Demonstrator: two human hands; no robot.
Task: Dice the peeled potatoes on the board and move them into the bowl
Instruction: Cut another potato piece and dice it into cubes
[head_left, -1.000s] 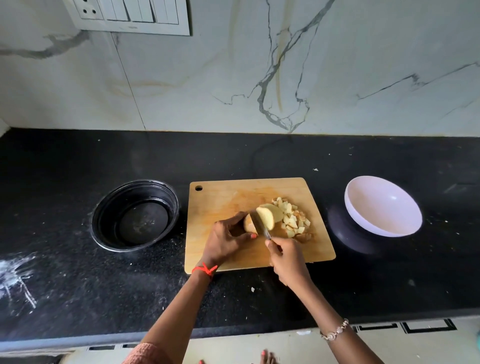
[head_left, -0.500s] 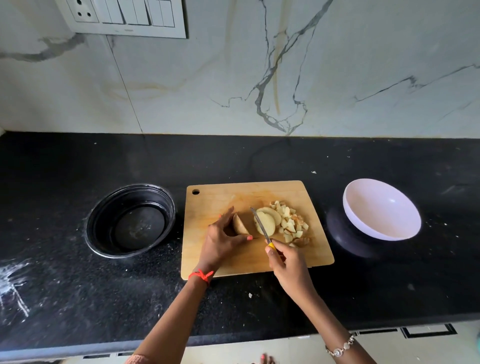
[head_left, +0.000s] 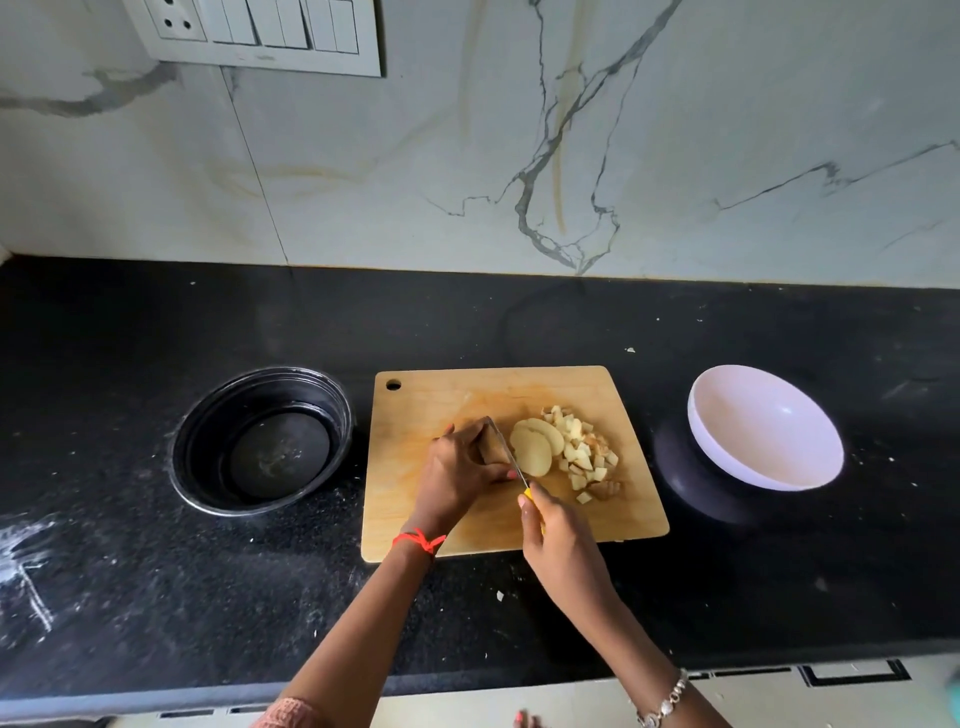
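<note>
Potato remnant (head_left: 489, 449) sits under your left hand (head_left: 457, 480), fingers curled over it on board (head_left: 415, 415); knife (head_left: 503, 446), clenched in your right hand (head_left: 563, 545), bites just beside those fingertips. Likely firm, wet, slippery: hold its top, tips tucked. Slices (head_left: 535, 451) lie just beyond the blade; bowl (head_left: 763, 426) well apart

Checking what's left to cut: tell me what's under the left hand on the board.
The left hand grips a potato piece on the board, with only a sliver showing beside the knife. The hand covers the rest, so its size and shape cannot be seen.
</note>
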